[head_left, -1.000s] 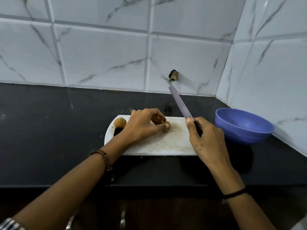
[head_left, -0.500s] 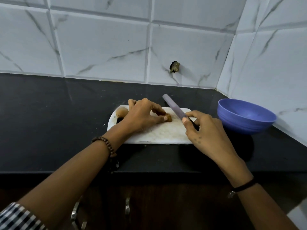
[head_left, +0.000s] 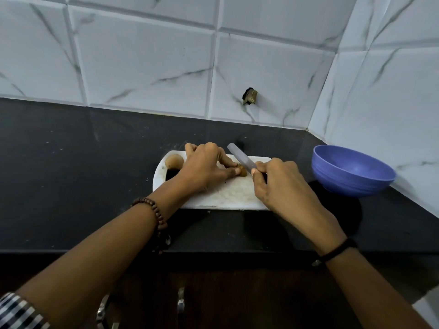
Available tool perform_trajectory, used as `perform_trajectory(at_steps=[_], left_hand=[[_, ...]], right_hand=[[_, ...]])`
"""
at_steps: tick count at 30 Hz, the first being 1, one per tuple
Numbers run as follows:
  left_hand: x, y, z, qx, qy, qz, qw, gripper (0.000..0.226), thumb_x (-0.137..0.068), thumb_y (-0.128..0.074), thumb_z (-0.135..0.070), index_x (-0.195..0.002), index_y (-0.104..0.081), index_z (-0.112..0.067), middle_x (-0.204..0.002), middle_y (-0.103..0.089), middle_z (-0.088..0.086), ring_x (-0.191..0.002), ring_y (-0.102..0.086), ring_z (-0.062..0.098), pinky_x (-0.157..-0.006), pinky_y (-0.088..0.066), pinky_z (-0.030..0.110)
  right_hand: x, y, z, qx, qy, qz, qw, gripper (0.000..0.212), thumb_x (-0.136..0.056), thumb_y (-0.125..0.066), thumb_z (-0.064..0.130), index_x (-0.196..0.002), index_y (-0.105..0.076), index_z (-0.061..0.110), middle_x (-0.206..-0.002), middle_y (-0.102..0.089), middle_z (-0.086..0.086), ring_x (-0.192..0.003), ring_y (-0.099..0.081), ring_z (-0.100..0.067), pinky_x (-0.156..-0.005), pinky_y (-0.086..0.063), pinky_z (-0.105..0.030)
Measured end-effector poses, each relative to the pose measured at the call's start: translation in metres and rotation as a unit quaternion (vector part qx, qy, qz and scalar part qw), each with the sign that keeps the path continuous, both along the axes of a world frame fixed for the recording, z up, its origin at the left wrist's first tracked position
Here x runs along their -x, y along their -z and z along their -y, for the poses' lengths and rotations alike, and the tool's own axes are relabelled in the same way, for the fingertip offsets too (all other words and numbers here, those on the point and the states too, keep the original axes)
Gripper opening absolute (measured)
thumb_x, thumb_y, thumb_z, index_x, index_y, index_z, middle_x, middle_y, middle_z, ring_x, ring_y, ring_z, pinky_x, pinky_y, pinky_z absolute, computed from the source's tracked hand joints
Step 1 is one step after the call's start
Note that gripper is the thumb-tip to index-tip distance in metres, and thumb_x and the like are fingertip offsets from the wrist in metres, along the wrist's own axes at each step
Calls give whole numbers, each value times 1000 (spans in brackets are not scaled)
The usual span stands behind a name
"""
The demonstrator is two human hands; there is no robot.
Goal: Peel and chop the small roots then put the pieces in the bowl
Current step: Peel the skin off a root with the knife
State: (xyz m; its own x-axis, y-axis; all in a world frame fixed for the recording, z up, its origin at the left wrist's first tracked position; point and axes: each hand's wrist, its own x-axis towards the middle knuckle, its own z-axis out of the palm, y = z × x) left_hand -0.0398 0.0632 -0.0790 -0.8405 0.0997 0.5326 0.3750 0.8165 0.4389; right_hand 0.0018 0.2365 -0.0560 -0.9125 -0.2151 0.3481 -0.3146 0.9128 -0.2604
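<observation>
Small brown root (head_left: 242, 170) pinned on the white cutting board (head_left: 228, 197).
Left hand (head_left: 205, 170) pinches the knobbly root; right hand (head_left: 280, 184) grips a knife (head_left: 240, 159), blade against it. Another root (head_left: 174, 161) lies at the board's left corner; blue bowl (head_left: 351, 172) stands right.

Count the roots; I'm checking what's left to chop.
2. One root lies at the cutting board's far-left corner; the other root is pinched by the left hand, beside the knife. Hands may hide more.
</observation>
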Motion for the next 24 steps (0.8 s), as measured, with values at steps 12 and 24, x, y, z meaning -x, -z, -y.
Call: perform_trajectory(at_steps=[12,24], left_hand=[[0,3,-4,-5,-18,-12,1000,19,-84,-68,-50,-91,-79,-35,-92,-69,-17,-96,-51,8,-96,-20,33],[-5,3,-6,44,-37,-7,998,34,-89,-59,-52,-119,-66,-36,-95,-72,-17,-113,-50,9,-94,-21,41]], right_hand=[[-16,-11,6,-70,-1,30,997,16,-100,-45,24,-96,-57,14,-85,-45,-3,-73,-51,-24,-63,-37,-33],[-44,-20,-10,-103,7,121,987,22,-100,-48,28,-111,-59,12,-83,-51,-4,-68,-55,-19,-57,-40,-30]])
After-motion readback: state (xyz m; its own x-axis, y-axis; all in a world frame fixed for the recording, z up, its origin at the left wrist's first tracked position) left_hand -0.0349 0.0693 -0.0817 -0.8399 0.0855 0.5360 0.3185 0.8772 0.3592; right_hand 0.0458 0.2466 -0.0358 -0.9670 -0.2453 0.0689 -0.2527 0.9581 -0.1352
